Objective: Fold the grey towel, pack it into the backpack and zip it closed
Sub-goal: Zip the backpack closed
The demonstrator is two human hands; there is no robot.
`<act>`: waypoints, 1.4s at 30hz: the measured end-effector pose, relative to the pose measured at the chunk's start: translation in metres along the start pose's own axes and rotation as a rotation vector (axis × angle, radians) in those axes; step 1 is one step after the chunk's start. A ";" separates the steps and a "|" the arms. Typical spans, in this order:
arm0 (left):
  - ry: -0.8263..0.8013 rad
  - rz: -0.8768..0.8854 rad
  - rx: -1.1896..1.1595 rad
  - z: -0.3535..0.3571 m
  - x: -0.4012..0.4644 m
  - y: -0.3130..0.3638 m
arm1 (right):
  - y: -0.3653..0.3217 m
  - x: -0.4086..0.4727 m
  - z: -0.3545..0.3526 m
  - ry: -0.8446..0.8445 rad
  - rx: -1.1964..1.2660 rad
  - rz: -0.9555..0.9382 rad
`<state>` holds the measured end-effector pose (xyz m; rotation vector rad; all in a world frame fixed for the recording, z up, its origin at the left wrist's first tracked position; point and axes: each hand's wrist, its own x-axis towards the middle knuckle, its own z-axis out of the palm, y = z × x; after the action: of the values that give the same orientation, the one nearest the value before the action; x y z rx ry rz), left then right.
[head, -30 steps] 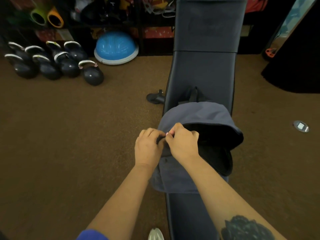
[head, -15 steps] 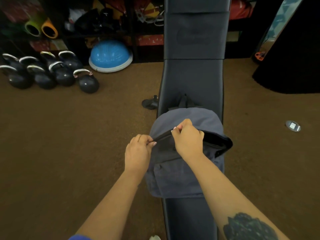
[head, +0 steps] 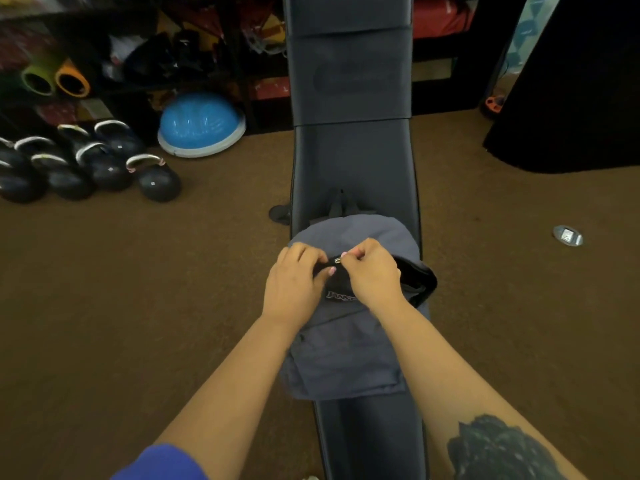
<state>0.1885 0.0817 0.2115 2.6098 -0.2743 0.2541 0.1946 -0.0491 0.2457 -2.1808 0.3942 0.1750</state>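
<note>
A grey backpack (head: 346, 355) lies on a dark padded bench (head: 353, 161), front pocket toward me. My right hand (head: 372, 275) pinches the zip pull (head: 336, 260) at the top of the bag. My left hand (head: 294, 282) grips the bag's fabric just left of the zip. To the right of my hands the main opening still gapes, showing dark lining (head: 420, 278). The grey towel is not visible.
Several black kettlebells (head: 104, 164) and a blue balance dome (head: 201, 124) sit on the brown carpet at left. Shelves of gear line the back wall. A small silver disc (head: 568, 235) lies on the floor at right, beyond it a black mat (head: 571, 98).
The zip has closed along the left side of the opening as my right hand drew the pull rightward. My left hand shifted right to hold the fabric next to it.
</note>
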 end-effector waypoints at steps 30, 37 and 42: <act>-0.059 0.087 0.260 0.010 0.029 0.014 | 0.099 0.045 -0.048 0.227 0.517 0.362; -0.146 0.261 0.316 0.045 0.058 0.070 | 0.106 0.050 -0.055 0.139 0.653 0.315; -0.161 0.243 0.199 0.048 0.071 0.071 | 0.120 0.055 -0.060 0.122 0.704 0.362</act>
<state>0.2464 -0.0136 0.2193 2.7971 -0.6556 0.1611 0.2042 -0.1761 0.1757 -1.4190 0.7872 0.0814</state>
